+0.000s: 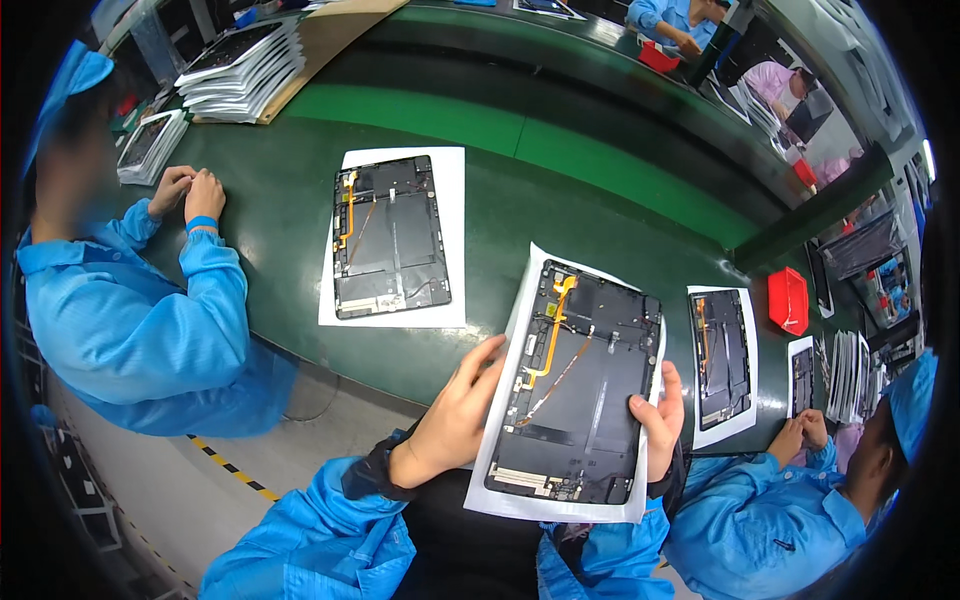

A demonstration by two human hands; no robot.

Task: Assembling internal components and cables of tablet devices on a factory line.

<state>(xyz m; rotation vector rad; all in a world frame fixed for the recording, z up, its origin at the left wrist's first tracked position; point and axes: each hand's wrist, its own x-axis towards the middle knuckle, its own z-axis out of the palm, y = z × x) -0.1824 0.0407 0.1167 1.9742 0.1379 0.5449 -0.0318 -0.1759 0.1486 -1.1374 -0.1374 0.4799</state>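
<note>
In front of my body I hold an opened black tablet housing (590, 390) on a white foam sheet (490, 475), tilted up toward me. Inside it show a yellow flex cable (545, 355), a thin braided wire and a pale strip down the middle. My left hand (452, 425) grips the left edge, its fingertips partly behind the sheet. At the right edge my right hand (658, 425) has its thumb over the housing's face and its other fingers around the side. A second tablet housing (390, 240) lies on its white sheet (452, 300) on the green table (290, 260).
Another tablet housing (722, 350) lies on the table to the right, near a red bin (788, 302). Stacked housings (245, 65) stand at the far left. Co-workers in blue sit left (150, 310) and right (780, 510). A post (815, 205) rises at the right.
</note>
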